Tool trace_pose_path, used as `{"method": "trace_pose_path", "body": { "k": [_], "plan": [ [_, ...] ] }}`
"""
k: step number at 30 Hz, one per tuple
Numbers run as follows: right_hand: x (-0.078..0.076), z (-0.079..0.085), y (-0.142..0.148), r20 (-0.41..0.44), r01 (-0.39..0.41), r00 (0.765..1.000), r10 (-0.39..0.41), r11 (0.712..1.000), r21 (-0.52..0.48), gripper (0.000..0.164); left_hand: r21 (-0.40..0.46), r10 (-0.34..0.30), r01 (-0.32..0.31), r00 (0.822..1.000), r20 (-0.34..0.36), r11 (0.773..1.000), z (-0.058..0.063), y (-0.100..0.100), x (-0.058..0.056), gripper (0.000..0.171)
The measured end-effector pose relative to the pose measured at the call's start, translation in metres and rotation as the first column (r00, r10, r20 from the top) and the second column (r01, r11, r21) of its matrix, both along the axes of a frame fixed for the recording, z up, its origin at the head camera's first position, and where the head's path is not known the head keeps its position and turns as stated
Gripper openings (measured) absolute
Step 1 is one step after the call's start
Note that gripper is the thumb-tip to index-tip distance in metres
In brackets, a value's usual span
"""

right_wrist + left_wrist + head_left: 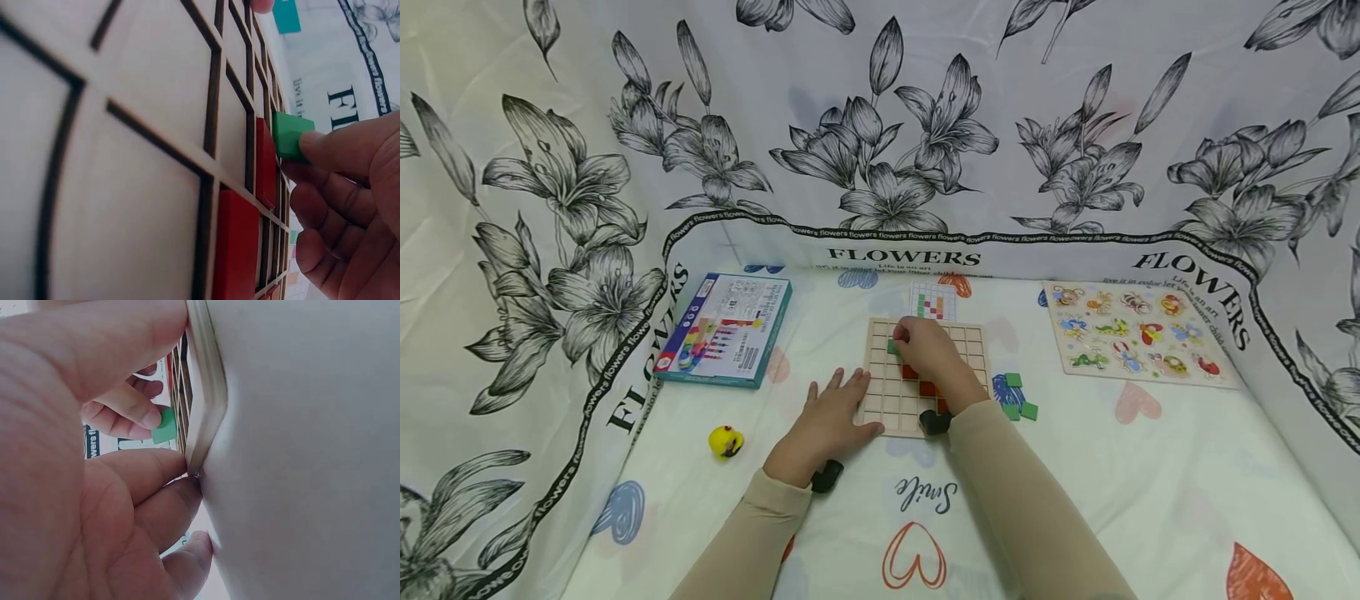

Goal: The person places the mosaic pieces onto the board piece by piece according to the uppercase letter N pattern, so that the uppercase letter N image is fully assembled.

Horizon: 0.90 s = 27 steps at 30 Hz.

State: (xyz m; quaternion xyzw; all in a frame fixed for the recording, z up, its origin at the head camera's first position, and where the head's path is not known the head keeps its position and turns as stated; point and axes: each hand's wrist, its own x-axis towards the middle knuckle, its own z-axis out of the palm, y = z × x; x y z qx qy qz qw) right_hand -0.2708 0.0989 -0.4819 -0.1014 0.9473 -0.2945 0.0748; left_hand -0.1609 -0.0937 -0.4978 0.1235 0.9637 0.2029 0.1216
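A wooden grid board [891,408] lies on the cloth in the head view, with several red square tiles [927,389] in its cells in a diagonal line. Over its upper left part, my right hand [928,348] pinches a green square tile [292,135] between thumb and finger. The right wrist view has this tile tilted at the grid, just beyond a red tile [265,162]. My left hand [827,427] is spread at the board's lower left corner. Its thumb and fingertips touch the board's edge [209,394] in the left wrist view.
Loose green tiles [1013,380] lie right of the board. Behind it is a patterned grid card [933,292]. A boxed toy set [730,333] and a small yellow toy [726,442] sit to the left. An insect picture board [1138,333] lies at right.
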Motion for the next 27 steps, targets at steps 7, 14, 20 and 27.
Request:
{"method": "trace_pose_path", "body": {
  "k": [7, 14, 20, 27],
  "plan": [
    [0.0010, 0.0022, -0.0008, 0.005, -0.010, 1.000, 0.009, 1.000, 0.025, 0.008, -0.004, -0.005, 0.005, 1.000, -0.003, 1.000, 0.0018, -0.0004, 0.0007, 0.090],
    [0.0013, 0.0012, -0.0005, 0.022, -0.081, 0.997, 0.079, 0.990, 0.113, 0.012, -0.008, -0.008, 0.008, 1.000, -0.004, 1.000, 0.0039, -0.0003, 0.0005, 0.090],
    [0.0020, 0.0005, -0.0033, 0.021, -0.071, 0.997, 0.069, 0.990, 0.122, 0.013, -0.005, -0.011, 0.011, 1.000, -0.003, 1.000, 0.0045, -0.0010, 0.0009, 0.090],
    [0.0074, 0.0029, 0.0027, -0.026, -0.057, 0.998, 0.059, 0.996, 0.074, 0.008, -0.007, -0.004, 0.004, 1.000, -0.001, 1.000, 0.0049, -0.0002, 0.0024, 0.090]
  ]
}}
